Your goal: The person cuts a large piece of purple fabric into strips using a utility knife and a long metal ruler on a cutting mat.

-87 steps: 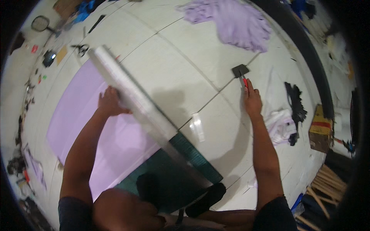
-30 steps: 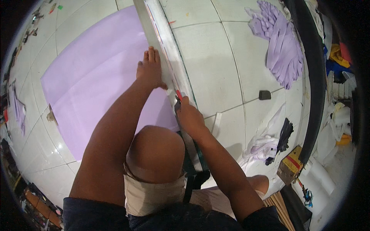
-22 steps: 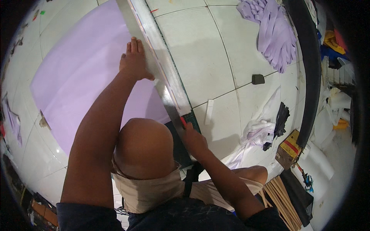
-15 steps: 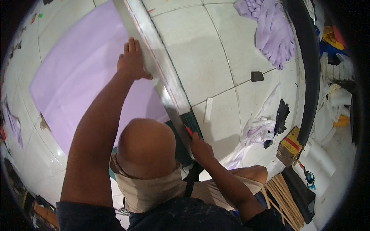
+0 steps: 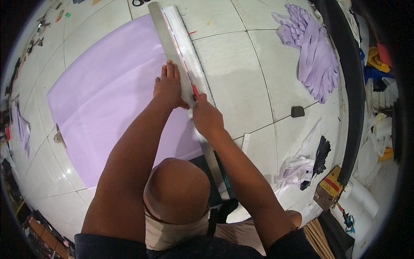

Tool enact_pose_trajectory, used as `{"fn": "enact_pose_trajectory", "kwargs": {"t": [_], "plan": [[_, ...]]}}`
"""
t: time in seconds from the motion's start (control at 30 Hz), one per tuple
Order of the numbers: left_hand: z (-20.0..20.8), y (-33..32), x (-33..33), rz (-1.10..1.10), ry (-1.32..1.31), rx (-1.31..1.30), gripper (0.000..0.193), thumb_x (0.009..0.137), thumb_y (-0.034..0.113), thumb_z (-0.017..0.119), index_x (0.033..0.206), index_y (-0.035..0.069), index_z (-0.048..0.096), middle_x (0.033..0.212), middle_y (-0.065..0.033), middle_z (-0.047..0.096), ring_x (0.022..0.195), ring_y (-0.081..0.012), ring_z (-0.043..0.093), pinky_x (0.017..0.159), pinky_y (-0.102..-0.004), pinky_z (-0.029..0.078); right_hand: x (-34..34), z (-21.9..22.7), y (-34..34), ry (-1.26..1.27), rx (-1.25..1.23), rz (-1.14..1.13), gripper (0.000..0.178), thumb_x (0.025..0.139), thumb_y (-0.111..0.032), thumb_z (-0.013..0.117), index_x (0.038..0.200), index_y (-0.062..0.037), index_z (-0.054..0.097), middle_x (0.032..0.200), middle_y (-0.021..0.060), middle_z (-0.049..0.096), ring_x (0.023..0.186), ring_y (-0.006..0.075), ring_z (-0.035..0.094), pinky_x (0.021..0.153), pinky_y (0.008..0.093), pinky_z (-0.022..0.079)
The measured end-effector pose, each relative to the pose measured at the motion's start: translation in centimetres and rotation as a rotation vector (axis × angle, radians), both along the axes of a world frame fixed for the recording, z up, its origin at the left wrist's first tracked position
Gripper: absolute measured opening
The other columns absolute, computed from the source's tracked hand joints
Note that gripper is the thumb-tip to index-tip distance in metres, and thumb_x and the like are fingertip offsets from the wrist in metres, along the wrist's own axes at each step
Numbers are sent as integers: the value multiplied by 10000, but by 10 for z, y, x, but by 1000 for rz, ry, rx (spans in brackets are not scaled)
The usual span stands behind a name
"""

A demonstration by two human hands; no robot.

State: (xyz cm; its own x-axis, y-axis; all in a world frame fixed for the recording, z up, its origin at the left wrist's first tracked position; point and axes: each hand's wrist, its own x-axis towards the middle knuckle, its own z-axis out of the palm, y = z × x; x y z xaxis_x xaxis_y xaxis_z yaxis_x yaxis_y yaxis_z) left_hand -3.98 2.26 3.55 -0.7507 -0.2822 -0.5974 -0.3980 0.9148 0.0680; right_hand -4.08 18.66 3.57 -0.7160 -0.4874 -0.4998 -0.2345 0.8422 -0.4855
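Observation:
A large lavender sheet [image 5: 108,103] lies on the tiled floor before me. Along its right edge runs a long metal straightedge [image 5: 160,30], tilted from upper left to lower right. My left hand [image 5: 169,88] presses down there with fingers stretched, some on the sheet and the thumb side against the straightedge. My right hand [image 5: 208,116] is closed around a red cutter knife [image 5: 195,91], its tip beside the straightedge just right of my left hand; the blade cannot be made out. Under the straightedge are a whitish scuffed strip [image 5: 189,52] and a dark green mat [image 5: 205,167].
At the upper right lies a bundle of lavender strips [image 5: 317,64]. A small dark block [image 5: 297,112], a white stick [image 5: 246,142] and pale and black scraps [image 5: 297,168] are on the tiles. A long black roll [image 5: 351,99] borders the right side, near a yellow box [image 5: 328,187].
My right hand has moved the red cutter knife forward along the straightedge, from its near end up to beside my left hand. The left hand still presses; the whole view has shifted.

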Motion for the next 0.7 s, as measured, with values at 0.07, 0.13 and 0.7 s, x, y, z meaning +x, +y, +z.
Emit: {"fn": "enact_pose_trajectory", "kwargs": {"t": [0.07,0.13,0.7], "plan": [[0,-1,3,0,21,20,1535,481,528,984,1568,-68,78,1661,-252,77,1536,-384,187,1172,-505,385,-4,-3,-14,17,-14,17,211,995,-162,489,1128,-5,441,963,283,692,913,471,695,792,546,557],[0,-3,3,-2,33,28,1540,470,536,985,1558,-85,89,1652,-269,84,1531,-400,192,1166,-516,391,-4,-8,-14,26,-6,36,206,984,-141,509,1124,-5,442,971,277,691,903,457,701,780,525,568],[-4,-1,1,-6,-23,-12,1532,507,531,977,1591,-33,52,1682,-223,41,1549,-358,171,1177,-482,370,-3,8,4,-113,63,63,272,975,-173,481,1185,-13,413,954,304,681,908,498,669,822,594,506]]}}
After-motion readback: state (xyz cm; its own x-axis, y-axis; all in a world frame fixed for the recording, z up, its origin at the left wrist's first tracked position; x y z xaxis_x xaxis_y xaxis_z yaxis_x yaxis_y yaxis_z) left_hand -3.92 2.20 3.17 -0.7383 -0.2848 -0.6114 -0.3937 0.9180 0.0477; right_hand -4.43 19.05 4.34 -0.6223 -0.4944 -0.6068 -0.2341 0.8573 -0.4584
